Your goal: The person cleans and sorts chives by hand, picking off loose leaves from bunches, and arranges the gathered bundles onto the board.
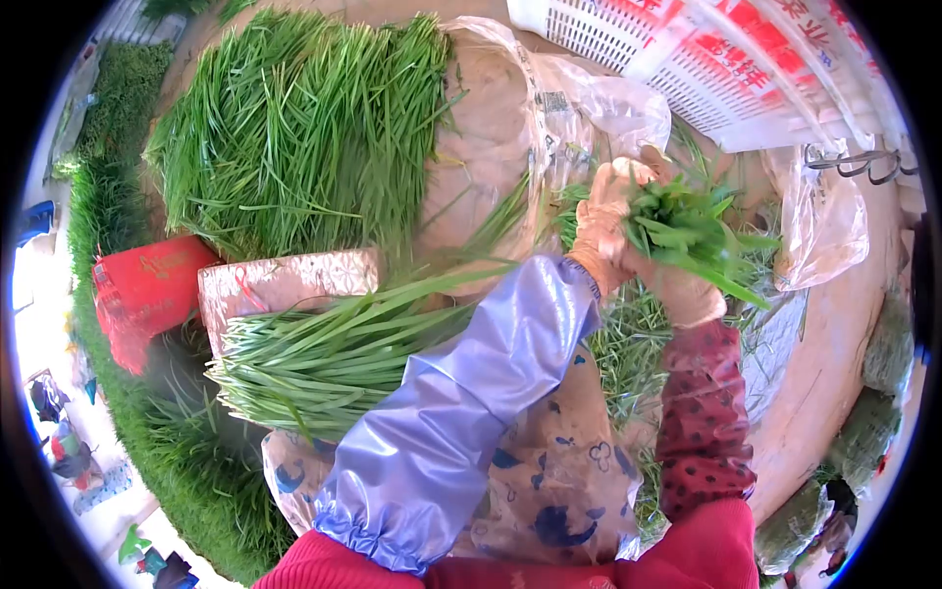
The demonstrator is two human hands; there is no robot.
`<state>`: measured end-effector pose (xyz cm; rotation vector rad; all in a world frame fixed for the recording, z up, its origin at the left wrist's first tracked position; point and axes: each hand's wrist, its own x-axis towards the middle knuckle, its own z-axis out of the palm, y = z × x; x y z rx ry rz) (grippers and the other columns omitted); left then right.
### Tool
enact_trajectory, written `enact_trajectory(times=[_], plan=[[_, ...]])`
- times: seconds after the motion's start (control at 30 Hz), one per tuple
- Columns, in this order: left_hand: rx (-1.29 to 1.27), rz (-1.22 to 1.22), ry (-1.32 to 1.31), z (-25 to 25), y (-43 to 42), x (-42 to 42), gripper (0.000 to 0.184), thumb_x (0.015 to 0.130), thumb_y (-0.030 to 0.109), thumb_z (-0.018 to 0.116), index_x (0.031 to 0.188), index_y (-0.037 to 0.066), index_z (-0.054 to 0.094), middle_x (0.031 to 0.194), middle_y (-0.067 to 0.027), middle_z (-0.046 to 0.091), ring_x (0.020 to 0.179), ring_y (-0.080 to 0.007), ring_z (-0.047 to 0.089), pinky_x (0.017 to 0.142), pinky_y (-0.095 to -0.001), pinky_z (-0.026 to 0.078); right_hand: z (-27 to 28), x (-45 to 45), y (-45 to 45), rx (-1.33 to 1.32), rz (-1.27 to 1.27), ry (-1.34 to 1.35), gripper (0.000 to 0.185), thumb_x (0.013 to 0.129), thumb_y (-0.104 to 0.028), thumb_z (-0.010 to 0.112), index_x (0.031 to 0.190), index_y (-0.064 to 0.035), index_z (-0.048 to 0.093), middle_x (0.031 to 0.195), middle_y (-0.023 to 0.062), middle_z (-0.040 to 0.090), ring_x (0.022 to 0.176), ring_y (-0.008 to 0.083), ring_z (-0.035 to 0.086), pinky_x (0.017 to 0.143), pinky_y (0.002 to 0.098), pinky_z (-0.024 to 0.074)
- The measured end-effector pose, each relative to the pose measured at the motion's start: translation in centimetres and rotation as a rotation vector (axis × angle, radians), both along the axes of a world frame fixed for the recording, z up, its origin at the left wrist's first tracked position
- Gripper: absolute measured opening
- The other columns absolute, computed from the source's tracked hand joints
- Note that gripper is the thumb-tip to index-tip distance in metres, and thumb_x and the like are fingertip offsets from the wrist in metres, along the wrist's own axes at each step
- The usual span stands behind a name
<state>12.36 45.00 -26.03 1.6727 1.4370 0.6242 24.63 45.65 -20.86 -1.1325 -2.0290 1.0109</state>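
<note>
My left hand (pixel 602 224), in a pale glove below a shiny blue-purple sleeve, is closed around a bunch of garlic chives (pixel 687 224). The leaf ends fan out to the right. My right hand (pixel 684 291), also gloved and with a red dotted sleeve, is against the same bunch from below. Leaves cover most of its fingers, but it appears closed on the stems. Under my left forearm lies a bundle of chives (pixel 324 363), its pale cut ends to the left. Loose green trimmings (pixel 628 353) lie beneath my hands.
A large stack of chives (pixel 304 133) lies at the back left. Nearer are a foil-patterned block (pixel 294 280) and a red box (pixel 152 285). Clear plastic bags (pixel 599 98) lie at the back, beside a white slatted crate (pixel 726 59). More greens (pixel 186 481) line the left.
</note>
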Motion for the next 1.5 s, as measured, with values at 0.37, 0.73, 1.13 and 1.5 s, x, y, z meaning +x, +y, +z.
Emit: enact_trajectory(times=[0.37, 0.73, 1.13, 1.5], plan=[[0.173, 0.132, -0.214, 14.2, -9.2, -4.9, 0.100, 0.068, 0.011, 0.082, 0.149, -0.001, 0.025, 0.148, -0.0219, 0.035, 0.137, -0.0383, 0.033, 0.115, -0.0420, 0.024, -0.5, -2.7, 1.3, -0.196, -0.386, 0.330, 0.028, 0.085, -0.012, 0.071, 0.112, -0.0043, 0.064, 0.098, 0.0046, 0.069, 0.089, 0.0139, 0.062, 0.080, 0.0295, 0.0492], [-0.811, -0.099, -1.392, 23.6, -19.7, -1.9, 0.092, 0.082, 0.015, 0.076, 0.152, 0.005, 0.017, 0.143, -0.0181, 0.043, 0.132, -0.0240, 0.042, 0.108, -0.0387, 0.035, 13.0, 1.7, -0.8, -0.015, -0.800, 0.181, 0.021, 0.085, -0.022, 0.068, 0.094, -0.0028, 0.069, 0.093, 0.0058, 0.067, 0.087, 0.0176, 0.059, 0.079, 0.0334, 0.0463], [-0.636, 0.117, -1.729, 25.4, -22.2, 5.3, 0.093, 0.083, 0.070, 0.048, 0.148, 0.007, 0.026, 0.135, -0.0191, 0.049, 0.118, -0.0260, 0.054, 0.095, -0.0441, 0.047, 23.8, 2.1, -22.9, 0.290, -0.748, 0.391, 0.013, 0.098, -0.008, 0.045, 0.102, -0.0025, 0.056, 0.100, 0.0123, 0.059, 0.093, 0.0261, 0.054, 0.092, 0.0379, 0.0402], [-0.899, 0.031, -1.220, 25.4, -23.7, -0.7, 0.037, 0.090, 0.013, 0.059, 0.122, -0.006, 0.056, 0.089, -0.0065, 0.064, 0.079, -0.0174, 0.061, 0.073, -0.0325, 0.052, 24.2, 6.6, -32.9, -0.290, 0.284, 0.637, 0.047, 0.083, -0.007, 0.066, 0.129, -0.0065, 0.055, 0.129, 0.0107, 0.055, 0.123, 0.0273, 0.051, 0.108, 0.0416, 0.0337]])
